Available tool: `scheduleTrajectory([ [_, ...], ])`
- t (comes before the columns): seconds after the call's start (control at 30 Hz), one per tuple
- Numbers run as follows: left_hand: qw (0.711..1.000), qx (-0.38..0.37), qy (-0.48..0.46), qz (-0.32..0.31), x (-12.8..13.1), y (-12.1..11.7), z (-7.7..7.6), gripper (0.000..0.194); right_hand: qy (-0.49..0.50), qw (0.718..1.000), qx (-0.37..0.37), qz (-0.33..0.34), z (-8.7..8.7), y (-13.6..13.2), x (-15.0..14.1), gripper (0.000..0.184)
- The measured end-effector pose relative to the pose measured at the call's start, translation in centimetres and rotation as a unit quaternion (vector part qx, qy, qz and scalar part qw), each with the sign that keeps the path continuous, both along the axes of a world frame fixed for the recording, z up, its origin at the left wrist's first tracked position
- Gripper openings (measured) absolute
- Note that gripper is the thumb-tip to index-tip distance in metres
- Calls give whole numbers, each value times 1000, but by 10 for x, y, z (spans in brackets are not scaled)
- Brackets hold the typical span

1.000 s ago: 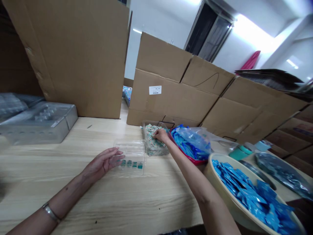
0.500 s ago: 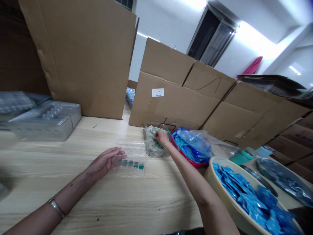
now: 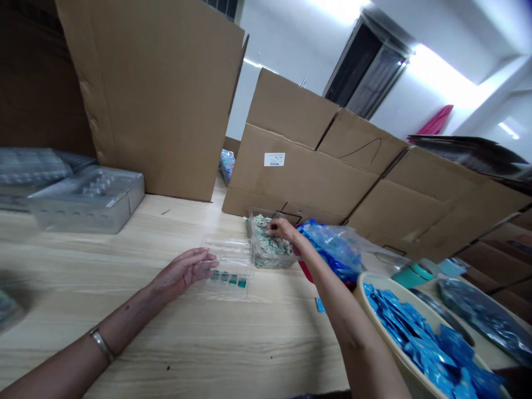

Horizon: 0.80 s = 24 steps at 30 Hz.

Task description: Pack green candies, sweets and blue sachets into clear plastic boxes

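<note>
My left hand [image 3: 183,271] lies flat and open on the wooden table [image 3: 124,266], fingertips against the left edge of a clear plastic tray [image 3: 230,266] that holds a row of small teal pieces [image 3: 228,279]. My right hand [image 3: 282,228] reaches into a clear box [image 3: 270,249] full of small pale and teal chips, its fingers curled in a pinch among them. What the fingers hold is too small to make out.
Tall cardboard boxes [image 3: 311,166] wall off the back of the table. A red bin with a bag of blue packets [image 3: 332,249] sits right of the chip box, and a cream bowl of blue packets [image 3: 424,338] at the near right. Stacked clear trays [image 3: 83,199] stand at left. One blue packet [image 3: 320,305] lies loose.
My right hand has shifted slightly within the chip box. The left hand keeps its place at the tray. The camera has turned, so everything sits a little further right and lower.
</note>
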<state>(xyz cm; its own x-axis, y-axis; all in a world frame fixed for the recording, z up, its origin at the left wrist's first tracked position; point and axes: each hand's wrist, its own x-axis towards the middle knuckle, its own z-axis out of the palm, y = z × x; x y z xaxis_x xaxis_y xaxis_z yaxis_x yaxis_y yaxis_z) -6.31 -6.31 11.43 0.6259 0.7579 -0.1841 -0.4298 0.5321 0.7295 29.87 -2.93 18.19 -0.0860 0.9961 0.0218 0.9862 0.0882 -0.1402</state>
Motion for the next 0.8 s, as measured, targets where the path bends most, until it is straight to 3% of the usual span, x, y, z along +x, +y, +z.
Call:
scheduleTrajectory([
  [0.2,1000,14,4,-9,0,0,-5,20,-49,995,-59,59,9,17,-10,17],
  [0.47,1000,10,24,3,0,-2,2,17,-132,987,-82,43,4,36,-31,19],
  [0.8,1000,2,12,-3,0,-5,7,16,-123,991,-35,32,-1,7,-31,20],
])
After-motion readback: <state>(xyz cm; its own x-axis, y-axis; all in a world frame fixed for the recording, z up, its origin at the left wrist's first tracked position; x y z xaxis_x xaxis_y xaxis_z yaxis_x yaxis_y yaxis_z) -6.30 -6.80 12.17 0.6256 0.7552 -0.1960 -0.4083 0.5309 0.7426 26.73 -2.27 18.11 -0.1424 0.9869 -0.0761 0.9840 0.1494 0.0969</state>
